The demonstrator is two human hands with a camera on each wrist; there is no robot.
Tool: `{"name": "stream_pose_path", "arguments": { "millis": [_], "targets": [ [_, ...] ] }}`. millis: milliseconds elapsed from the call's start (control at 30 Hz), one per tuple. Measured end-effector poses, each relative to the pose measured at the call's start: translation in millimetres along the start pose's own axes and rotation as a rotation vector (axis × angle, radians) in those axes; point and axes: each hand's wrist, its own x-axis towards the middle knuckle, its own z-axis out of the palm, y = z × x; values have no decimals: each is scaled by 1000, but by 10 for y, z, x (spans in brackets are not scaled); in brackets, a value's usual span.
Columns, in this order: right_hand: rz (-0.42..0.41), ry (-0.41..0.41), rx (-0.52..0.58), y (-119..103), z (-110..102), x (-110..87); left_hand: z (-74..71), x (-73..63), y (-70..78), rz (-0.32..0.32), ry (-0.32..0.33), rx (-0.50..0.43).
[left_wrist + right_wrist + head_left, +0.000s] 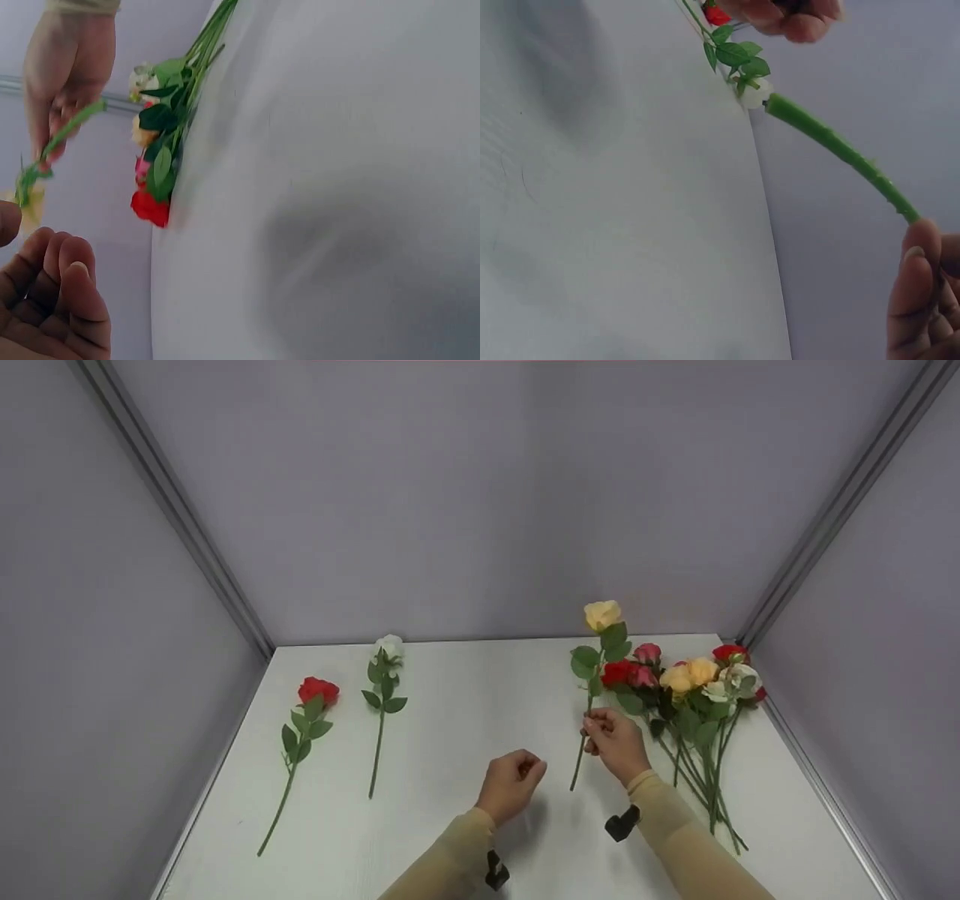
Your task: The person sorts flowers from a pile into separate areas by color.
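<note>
Head view: a yellow rose (595,684), bloom up and leaning slightly, is held clear of the white table (480,690) in a right hand (615,742) that pinches its stem (840,146).

Its lower end is free, seen from the right wrist; a light pinch should suit so thin a stem, and drawing the leaves well away from the mixed bunch (690,720) just to the right would lessen the chance of a snag. The left hand (510,786), near the stem's end, curls its fingers loosely around nothing. Farther left lie a white rose (384,684) and a red rose (301,725), side by side and apart, their blooms pointing away from the person.
</note>
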Motion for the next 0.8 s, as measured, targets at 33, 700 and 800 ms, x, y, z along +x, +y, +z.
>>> {"name": "stream_pose_path", "arguments": {
  "millis": [33, 700, 800],
  "targets": [
    [-3, -10, 4, -7, 45, -7, 33, -2, 16, -1, -2, 1],
    [4, -115, 53, -4, 420, -130, 203, -79, 5, -27, -8, -9],
    [5, -117, 47, -1, 437, -128, 188, -79, -12, -12, -13, 3]
  ]
}}
